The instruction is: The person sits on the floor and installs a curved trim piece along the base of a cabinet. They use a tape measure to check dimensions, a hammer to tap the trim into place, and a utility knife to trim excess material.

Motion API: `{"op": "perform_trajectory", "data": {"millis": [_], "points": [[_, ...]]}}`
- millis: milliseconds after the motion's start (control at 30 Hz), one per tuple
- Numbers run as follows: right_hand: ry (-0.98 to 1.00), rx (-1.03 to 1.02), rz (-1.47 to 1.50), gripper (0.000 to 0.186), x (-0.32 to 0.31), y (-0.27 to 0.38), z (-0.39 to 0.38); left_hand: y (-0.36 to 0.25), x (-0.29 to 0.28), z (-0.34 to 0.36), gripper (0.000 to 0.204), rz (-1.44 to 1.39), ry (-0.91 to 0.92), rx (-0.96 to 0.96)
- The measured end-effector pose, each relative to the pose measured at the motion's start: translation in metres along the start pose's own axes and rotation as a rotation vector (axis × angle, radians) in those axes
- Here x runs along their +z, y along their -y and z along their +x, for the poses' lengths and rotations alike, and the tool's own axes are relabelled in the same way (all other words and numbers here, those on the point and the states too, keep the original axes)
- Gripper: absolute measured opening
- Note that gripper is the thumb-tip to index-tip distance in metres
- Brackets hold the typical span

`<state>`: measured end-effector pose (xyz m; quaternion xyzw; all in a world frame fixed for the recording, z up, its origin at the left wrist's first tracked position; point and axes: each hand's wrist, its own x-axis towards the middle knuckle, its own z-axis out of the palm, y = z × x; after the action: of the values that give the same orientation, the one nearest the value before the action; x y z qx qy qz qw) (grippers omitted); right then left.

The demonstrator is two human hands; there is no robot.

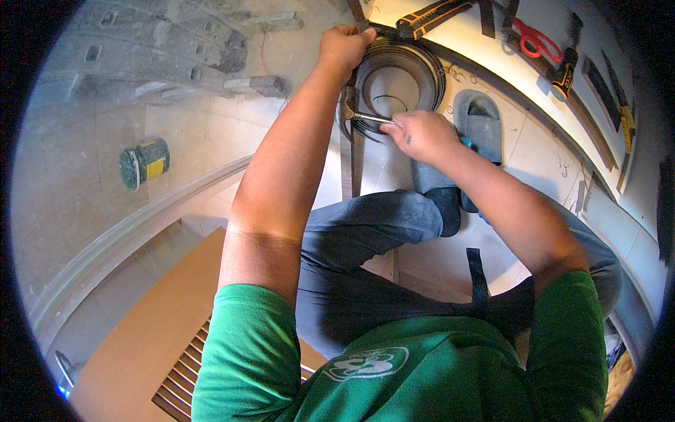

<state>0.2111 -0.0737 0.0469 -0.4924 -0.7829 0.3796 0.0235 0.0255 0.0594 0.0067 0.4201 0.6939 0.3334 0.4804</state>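
In my right hand is a claw hammer, gripped by its shiny metal shaft with the fingers closed. Its head rests against or just over a narrow brown strip that runs away from my legs. Farther off, my left hand is closed beside the strip's far end, thumb and fingers pinched together; what they hold cannot be made out. Between and beyond the hands lies a coil of dark banding on the floor. A black and orange utility knife lies just right of my left hand.
A white dark-edged board on the right carries red-handled scissors, an orange and black handled tool and a yellow cutter. A grey slipper is near my foot. Left are a glass panel, green tub and slatted brown board.
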Motion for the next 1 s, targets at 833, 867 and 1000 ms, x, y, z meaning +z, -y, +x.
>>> {"op": "perform_trajectory", "data": {"millis": [833,867,1000], "points": [[-0.003,0.032,-0.064,0.043,-0.004,-0.005,-0.008,-0.008,-0.002,-0.005,0.027,-0.018,0.006,-0.042],[0.021,0.039,-0.066,0.043,-0.004,-0.004,-0.011,-0.008,-0.003,-0.004,0.028,-0.019,0.009,-0.035],[-0.019,-0.066,-0.086,0.044,-0.028,-0.009,-0.035,-0.002,0.000,-0.002,0.031,-0.082,0.017,-0.015]]}}
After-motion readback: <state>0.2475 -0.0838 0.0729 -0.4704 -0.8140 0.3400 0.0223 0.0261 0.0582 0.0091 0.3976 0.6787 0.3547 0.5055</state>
